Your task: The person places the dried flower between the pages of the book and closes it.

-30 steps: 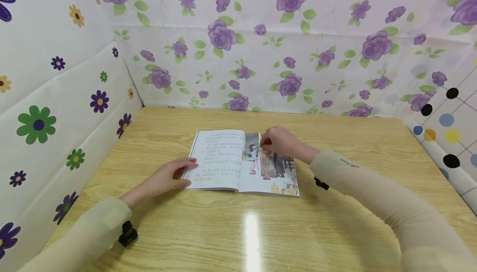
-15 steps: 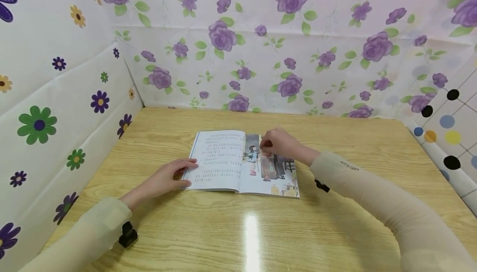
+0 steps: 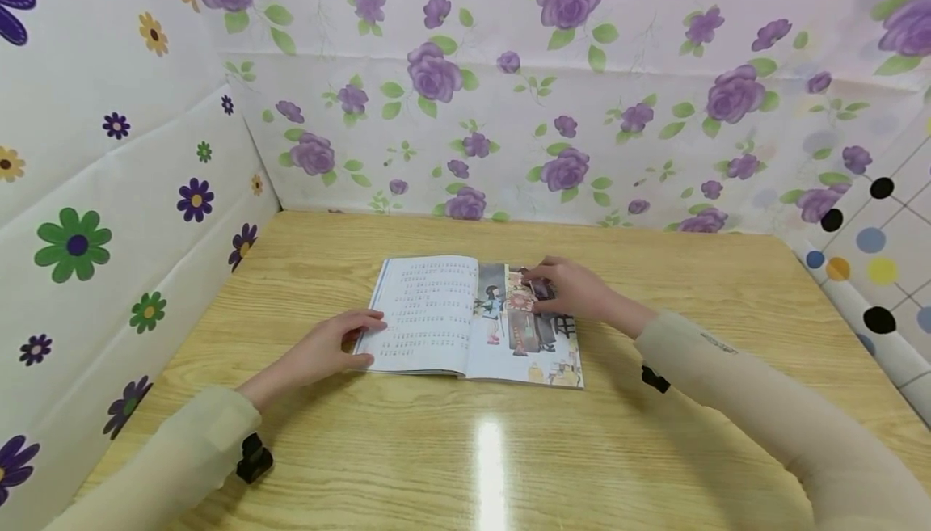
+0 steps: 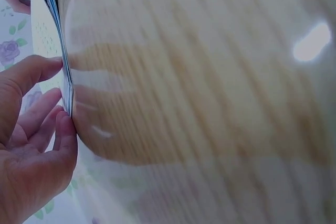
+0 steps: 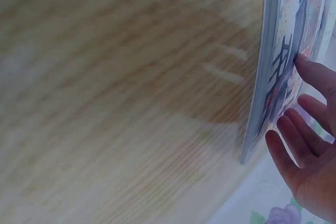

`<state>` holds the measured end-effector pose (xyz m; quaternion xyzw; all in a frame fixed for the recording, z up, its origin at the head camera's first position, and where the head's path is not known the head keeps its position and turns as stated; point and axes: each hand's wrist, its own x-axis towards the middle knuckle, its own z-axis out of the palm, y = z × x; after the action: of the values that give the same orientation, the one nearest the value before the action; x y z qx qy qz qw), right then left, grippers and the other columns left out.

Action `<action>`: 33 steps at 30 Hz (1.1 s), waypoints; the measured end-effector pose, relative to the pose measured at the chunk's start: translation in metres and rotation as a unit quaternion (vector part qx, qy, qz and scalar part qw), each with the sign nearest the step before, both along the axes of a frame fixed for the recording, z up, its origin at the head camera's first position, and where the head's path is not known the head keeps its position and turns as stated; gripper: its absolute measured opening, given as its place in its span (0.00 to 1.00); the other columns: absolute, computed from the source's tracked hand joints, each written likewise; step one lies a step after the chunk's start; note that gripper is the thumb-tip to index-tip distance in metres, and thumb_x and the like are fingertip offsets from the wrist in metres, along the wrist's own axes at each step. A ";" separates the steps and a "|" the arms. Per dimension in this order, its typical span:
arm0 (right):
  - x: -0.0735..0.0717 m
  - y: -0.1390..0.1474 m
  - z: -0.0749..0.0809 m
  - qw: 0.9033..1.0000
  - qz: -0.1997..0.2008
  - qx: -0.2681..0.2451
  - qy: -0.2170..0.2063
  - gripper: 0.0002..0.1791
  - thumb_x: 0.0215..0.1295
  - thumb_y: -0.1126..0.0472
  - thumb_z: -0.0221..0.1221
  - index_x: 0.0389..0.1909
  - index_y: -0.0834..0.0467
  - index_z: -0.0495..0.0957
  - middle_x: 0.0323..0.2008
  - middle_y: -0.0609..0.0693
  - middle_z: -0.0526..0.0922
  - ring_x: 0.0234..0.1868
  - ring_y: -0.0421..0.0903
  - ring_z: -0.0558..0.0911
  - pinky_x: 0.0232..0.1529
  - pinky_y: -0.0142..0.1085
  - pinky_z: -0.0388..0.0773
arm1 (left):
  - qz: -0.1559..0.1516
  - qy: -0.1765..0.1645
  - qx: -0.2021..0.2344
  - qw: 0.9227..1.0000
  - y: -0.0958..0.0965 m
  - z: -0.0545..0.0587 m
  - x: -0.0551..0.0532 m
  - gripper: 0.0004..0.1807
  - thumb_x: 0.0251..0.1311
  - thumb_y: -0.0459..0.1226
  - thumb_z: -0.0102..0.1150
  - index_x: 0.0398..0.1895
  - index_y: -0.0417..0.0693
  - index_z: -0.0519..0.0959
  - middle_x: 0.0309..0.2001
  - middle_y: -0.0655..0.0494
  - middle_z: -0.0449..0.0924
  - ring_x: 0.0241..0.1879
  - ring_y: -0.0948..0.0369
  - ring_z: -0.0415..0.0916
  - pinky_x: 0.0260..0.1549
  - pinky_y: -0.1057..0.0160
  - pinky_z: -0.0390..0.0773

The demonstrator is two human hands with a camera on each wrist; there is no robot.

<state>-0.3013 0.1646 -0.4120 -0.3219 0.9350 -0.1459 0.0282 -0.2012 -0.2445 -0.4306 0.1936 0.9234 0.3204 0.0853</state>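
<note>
An open book (image 3: 429, 329) lies on the wooden table, with printed text on its left page and a coloured illustration (image 3: 527, 329) on its right page. At the left page's outer edge rests my left hand (image 3: 327, 347), its thumb and fingers spread apart and touching the paper. In the left wrist view, the fingertips of the left hand (image 4: 39, 140) meet the page edge near a corner. Over the upper part of the right page is my right hand (image 3: 578, 290), fingers extended and hiding some of the picture. The right wrist view shows the right hand's thumb (image 5: 315, 74) touching the illustrated page.
The wooden table (image 3: 407, 450) extends around the book, with a bright light reflection in front. A rose-patterned covering (image 3: 509, 135) stands behind it. Flower-patterned sheeting (image 3: 145, 191) borders the left side, and a dotted one (image 3: 883, 256) the right.
My right hand has shifted slightly right; its curled fingers have spread out, uncovering more of the picture. The left hand stays in place on the book.
</note>
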 end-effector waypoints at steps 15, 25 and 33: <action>0.034 0.045 -0.018 0.997 -0.049 -0.057 0.021 0.32 0.60 0.51 0.69 0.62 0.62 0.76 0.57 0.62 0.78 0.54 0.57 0.80 0.55 0.53 0.79 | 0.023 0.058 -0.004 0.998 0.012 -0.003 0.004 0.27 0.54 0.34 0.72 0.58 0.36 0.77 0.64 0.39 0.73 0.63 0.42 0.71 0.59 0.45 0.75; 0.048 0.059 -0.024 0.995 -0.067 -0.073 -0.020 0.36 0.61 0.50 0.68 0.65 0.65 0.72 0.60 0.65 0.75 0.61 0.64 0.73 0.61 0.59 0.72 | 0.053 0.030 -0.017 0.998 0.017 0.000 0.008 0.24 0.57 0.34 0.70 0.58 0.42 0.77 0.69 0.29 0.60 0.63 0.37 0.64 0.58 0.43 0.74; 0.054 0.064 -0.018 0.996 -0.057 -0.043 -0.047 0.42 0.61 0.46 0.67 0.69 0.67 0.67 0.68 0.69 0.67 0.67 0.68 0.65 0.65 0.63 0.65 | 0.083 -0.011 0.006 0.996 0.020 0.003 0.000 0.42 0.51 0.33 0.73 0.67 0.26 0.62 0.59 0.31 0.66 0.52 0.48 0.68 0.52 0.50 0.72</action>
<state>-0.2470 0.2287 -0.4304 -0.2617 0.9424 -0.2023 0.0501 -0.2016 -0.2249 -0.4277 0.1136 0.9331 0.3344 0.0673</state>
